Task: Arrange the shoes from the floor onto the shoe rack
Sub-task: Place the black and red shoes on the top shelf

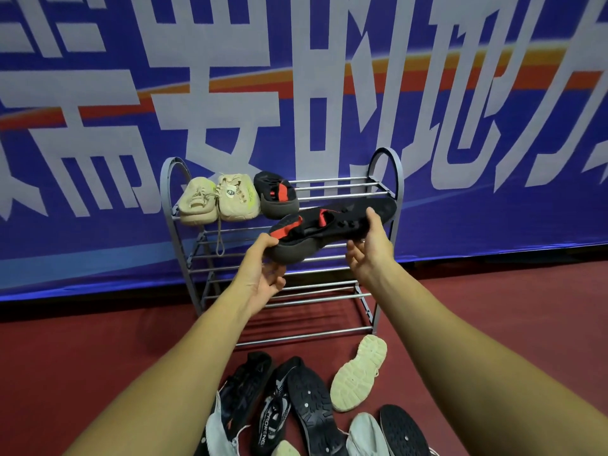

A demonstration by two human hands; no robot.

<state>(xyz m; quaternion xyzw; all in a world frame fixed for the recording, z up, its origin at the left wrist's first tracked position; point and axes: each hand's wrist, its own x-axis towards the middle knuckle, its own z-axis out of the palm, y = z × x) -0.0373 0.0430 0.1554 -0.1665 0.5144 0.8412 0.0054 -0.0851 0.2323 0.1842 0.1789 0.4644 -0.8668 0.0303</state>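
Cut off at bottom edge, in front of shoe rack (400, 189): floor pile (312, 399) of dark & pale shoes, count unclear. On rack's top shelf, L end: beige pair (217, 202), then shelved black-red shoe (274, 195). In front of rack's upper shelves: held black-red shoe (332, 225), heel pinched by L hand (263, 274), toe end gripped by R hand (368, 251), thumb on top, fingers under.

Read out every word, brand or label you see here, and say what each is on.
"要的地" on the blue banner; the characters at both ends are cut off.
"PRORENG", as far as it reads, on a black shoe on the floor.
The round tag on a beige shoe on the shoe rack: too small to read.
No text shows on the black and red shoe held by the left hand and right hand.
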